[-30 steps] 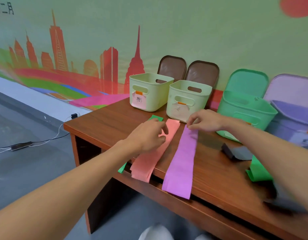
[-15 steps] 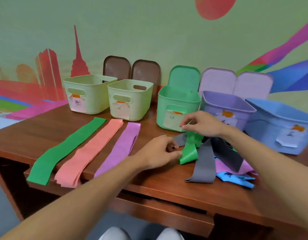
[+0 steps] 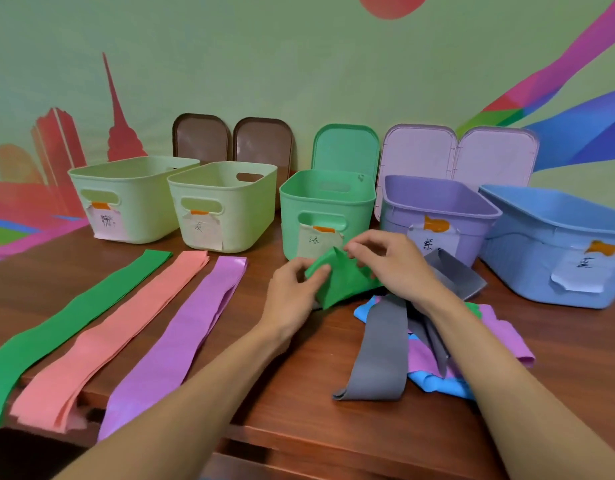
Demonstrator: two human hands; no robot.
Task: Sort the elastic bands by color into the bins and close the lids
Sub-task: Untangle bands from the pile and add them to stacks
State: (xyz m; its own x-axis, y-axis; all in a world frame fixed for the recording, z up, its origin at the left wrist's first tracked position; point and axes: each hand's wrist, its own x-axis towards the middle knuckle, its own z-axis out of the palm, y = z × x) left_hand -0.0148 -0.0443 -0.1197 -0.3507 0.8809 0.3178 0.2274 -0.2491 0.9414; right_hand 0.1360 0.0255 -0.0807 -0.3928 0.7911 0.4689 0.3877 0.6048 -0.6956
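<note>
Your left grip (image 3: 292, 291) and right grip (image 3: 394, 266) both pinch a folded green band (image 3: 340, 284) over the counter (image 3: 299, 375), just before the open green bin (image 3: 359, 216). Grey band (image 3: 382, 348) lies beside, on the pile.

Quick rundown: the table (image 3: 281, 393) has five bins in a row along the back, going 10 o'clock to 3 o'clock: first bin (image 3: 143, 220), second bin (image 3: 243, 223), third bin (image 3: 292, 216), fourth bin (image 3: 396, 223), fifth bin (image 3: 527, 268). Lids lean on the wall behind them: two loose lids (image 3: 200, 136) at 11 o'clock, the third bin's lid (image 3: 345, 147) at 12, a pair of lids (image 3: 420, 154) at 1 o'clock. Three bands (image 3: 115, 334) lie flat side by side at 8 o'clock, near ends past the front edge. A pile of bands (image 3: 385, 344) sits at 4 o'clock, in front of the fourth bin. The left hand (image 3: 292, 292) and right hand (image 3: 392, 265) hold a folded band (image 3: 340, 282) between them, just in front of the third bin.
</note>
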